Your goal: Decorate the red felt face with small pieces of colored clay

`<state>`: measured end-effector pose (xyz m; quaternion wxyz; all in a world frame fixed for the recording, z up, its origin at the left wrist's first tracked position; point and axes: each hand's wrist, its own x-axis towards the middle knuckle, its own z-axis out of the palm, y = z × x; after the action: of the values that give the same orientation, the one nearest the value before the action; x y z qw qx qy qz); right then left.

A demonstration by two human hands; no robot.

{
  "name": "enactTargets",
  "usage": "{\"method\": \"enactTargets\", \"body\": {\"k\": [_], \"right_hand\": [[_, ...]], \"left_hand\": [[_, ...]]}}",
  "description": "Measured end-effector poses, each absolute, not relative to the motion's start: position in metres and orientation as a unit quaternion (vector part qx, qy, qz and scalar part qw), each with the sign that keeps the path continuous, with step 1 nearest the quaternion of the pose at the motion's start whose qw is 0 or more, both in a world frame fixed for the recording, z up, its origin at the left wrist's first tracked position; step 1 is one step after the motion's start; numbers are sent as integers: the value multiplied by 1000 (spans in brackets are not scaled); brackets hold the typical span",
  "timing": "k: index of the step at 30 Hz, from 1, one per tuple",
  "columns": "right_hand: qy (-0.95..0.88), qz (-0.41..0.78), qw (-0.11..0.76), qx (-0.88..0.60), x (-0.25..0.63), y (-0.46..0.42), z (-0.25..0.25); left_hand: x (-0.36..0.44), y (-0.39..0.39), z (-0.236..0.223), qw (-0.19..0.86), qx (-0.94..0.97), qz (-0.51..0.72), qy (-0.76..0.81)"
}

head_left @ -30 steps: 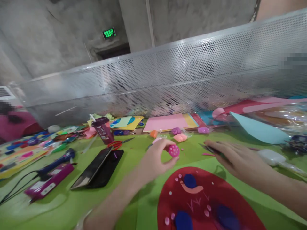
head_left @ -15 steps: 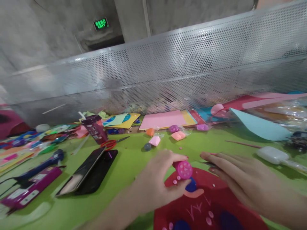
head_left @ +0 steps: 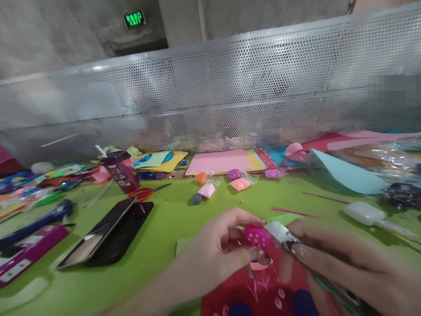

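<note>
My left hand (head_left: 219, 252) pinches a small pink clay piece with pale dots (head_left: 255, 235) between thumb and fingers, just above a red felt shape (head_left: 263, 289) with blue blobs and pink dots. My right hand (head_left: 342, 259) is closed on a thin metal blade tool (head_left: 279, 230), whose flat tip lies right beside the pink clay piece. Both hands hover over the green table cover (head_left: 164, 228).
A black phone in a case (head_left: 108, 235) lies to the left, with red scissors (head_left: 144, 192), a dark cup (head_left: 120, 171) and a purple box (head_left: 28, 252). Small clay lumps (head_left: 239, 183) and coloured paper sheets (head_left: 223, 162) lie before a perforated metal screen (head_left: 230, 96). A white bottle (head_left: 365, 213) rests at right.
My left hand drew the pink clay piece toward me over the red shape. My right hand closed on the blade tool and brought its tip up to the clay.
</note>
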<state>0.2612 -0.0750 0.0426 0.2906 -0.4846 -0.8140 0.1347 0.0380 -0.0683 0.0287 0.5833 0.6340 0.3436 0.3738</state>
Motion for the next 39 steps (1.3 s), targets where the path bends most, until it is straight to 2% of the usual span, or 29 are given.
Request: {"method": "enactTargets", "body": {"k": [3,6,11,21,35,39], "right_hand": [[-854,82,287,-426,260,-74,42],[-848,33,330,-413,257,-73,39],[-851,26,334,-404,254,-76,35],[-858,4,347,-378,251,-79,39],[-858,126,334,-369,247,-77,42],[-858,126,339,-364,247,-77,45]], "left_hand": [[39,-68,25,608,610,383,334],[39,-69,25,619,597,392,328],[39,-70,29,584,621,403,332],[42,-74,31,624,594,398,315],[44,-75,30,636,568,413,318],[44,-74,31,645,560,416,312]]}}
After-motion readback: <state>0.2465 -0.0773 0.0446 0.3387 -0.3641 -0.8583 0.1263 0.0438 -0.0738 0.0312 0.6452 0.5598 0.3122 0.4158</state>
